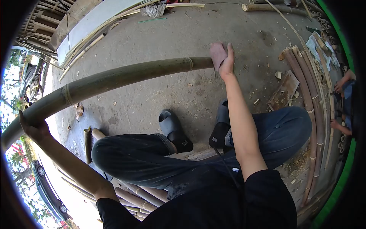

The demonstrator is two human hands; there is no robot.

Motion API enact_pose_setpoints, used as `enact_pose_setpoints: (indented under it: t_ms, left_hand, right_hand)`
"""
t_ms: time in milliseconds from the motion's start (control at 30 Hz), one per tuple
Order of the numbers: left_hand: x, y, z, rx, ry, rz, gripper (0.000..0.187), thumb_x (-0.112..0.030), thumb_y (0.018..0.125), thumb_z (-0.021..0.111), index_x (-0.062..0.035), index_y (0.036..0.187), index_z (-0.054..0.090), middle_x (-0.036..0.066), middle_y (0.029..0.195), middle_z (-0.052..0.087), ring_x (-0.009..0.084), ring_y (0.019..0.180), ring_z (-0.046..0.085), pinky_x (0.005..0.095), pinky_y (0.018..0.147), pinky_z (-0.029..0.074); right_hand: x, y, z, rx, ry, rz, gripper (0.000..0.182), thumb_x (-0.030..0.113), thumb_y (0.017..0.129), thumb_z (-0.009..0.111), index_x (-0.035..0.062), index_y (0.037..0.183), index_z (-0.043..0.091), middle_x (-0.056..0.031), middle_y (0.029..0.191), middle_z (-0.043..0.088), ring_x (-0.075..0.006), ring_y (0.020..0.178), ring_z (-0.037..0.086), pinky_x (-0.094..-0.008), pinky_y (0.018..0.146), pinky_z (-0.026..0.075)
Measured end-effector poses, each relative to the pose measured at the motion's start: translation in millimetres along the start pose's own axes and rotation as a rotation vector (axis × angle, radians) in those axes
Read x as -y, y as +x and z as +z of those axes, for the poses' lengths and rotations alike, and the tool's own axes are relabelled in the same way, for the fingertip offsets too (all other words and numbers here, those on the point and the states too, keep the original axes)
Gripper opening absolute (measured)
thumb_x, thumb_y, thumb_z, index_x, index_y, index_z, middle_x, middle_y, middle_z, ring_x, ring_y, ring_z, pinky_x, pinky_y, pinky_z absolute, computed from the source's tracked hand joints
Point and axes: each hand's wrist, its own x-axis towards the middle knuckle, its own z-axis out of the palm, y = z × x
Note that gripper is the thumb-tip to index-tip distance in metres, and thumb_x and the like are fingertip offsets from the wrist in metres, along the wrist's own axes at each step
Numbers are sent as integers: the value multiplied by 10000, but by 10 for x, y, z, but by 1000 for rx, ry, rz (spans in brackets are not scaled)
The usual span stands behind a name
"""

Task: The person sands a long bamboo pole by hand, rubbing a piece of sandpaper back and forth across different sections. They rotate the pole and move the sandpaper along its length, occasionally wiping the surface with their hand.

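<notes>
A long greenish-brown bamboo pole lies across in front of me, from the left edge to its end near the middle. My left hand grips it from the near side toward its left part, with some fingers hidden behind the pole. At the other end, my right hand holds a pinkish-brown sheet that looks like sandpaper. The sheet is folded against the pole's end and hides it. Below the pole are my knees and feet in dark sandals.
Several bamboo poles lie on the right, beside a flat scrap board. More bamboo pieces are beneath and behind me. Thin strips lie at upper left. Another person's arm shows at far right. Chips litter the concrete floor.
</notes>
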Motion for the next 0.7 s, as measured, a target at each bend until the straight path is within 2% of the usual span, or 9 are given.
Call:
enact_pose_setpoints:
  t_ms: [33, 100, 267, 333, 400, 500, 567, 633, 700]
  left_hand:
    - [116, -195, 93, 126, -134, -10, 650, -383, 886, 703, 85, 1295, 514, 225, 1213, 617, 362, 1152, 607, 464, 1106, 436]
    - [442, -659, 303, 315, -382, 23, 830, -455, 853, 692, 116, 1401, 443, 253, 1325, 557, 365, 1279, 528, 466, 1187, 320]
    - [157, -815, 649, 276, -173, 200, 805, -446, 917, 596, 144, 1421, 384, 307, 1432, 465, 419, 1391, 427, 514, 1237, 237]
    - [-63, -551, 635, 1006, -865, -323, 825, -492, 917, 587, 123, 1428, 384, 312, 1465, 435, 448, 1413, 395, 544, 1240, 230]
    - [269, -1238, 1288, 315, -217, 116, 745, -503, 912, 594, 88, 1351, 477, 313, 1489, 415, 465, 1431, 363, 569, 1243, 217]
    - [1027, -1553, 1425, 506, -286, 131, 616, -466, 892, 634, 45, 1230, 563, 290, 1343, 551, 423, 1333, 492, 534, 1179, 345]
    - [1012, -1640, 1401, 261, -39, -148, 524, -379, 889, 621, 51, 1187, 590, 211, 1145, 640, 342, 1134, 605, 446, 1071, 436]
    - [1035, -1649, 1310, 249, -52, -172, 480, -352, 864, 643, 28, 1154, 598, 185, 1065, 645, 312, 1066, 614, 430, 1016, 455]
    - [1105, -1601, 1200, 204, -65, -183, 412, -297, 829, 650, 6, 1105, 605, 175, 1005, 652, 296, 1012, 621, 420, 970, 471]
  right_hand:
    - [-228, -108, 199, 72, -355, -94, 808, 758, 869, 512, 61, 1264, 618, -171, 1285, 614, -319, 1193, 557, -473, 1101, 342]
    - [-625, -272, 369, 102, -1214, -610, 664, 676, 881, 553, 69, 1114, 690, -139, 1087, 686, -324, 1087, 590, -487, 1046, 351]
    - [-539, -362, 588, 33, -1148, -601, 557, 574, 938, 511, 59, 902, 719, -114, 898, 706, -329, 927, 612, -471, 969, 355]
    - [-661, -536, 643, -8, -1103, -534, 543, 559, 929, 532, 52, 840, 705, -114, 849, 697, -337, 894, 604, -491, 970, 349]
    - [-714, -643, 795, -103, -1084, -477, 534, 535, 939, 522, 51, 796, 697, -121, 814, 687, -332, 875, 603, -491, 954, 354]
    - [-739, -806, 958, -23, -985, -510, 507, 506, 954, 496, 61, 849, 717, -113, 845, 697, -321, 896, 618, -476, 959, 378]
    - [-750, -927, 842, 46, -911, -479, 508, 505, 956, 488, 65, 876, 729, -109, 878, 714, -322, 931, 631, -469, 972, 384]
    - [-761, -772, 668, 296, -817, -637, 529, 488, 1012, 403, 81, 1001, 740, -166, 1051, 720, -329, 1110, 616, -475, 1016, 381]
    - [-950, -542, 141, 164, -1062, -604, 549, 495, 1041, 340, 118, 1137, 728, -176, 1166, 694, -319, 1218, 569, -484, 1075, 349]
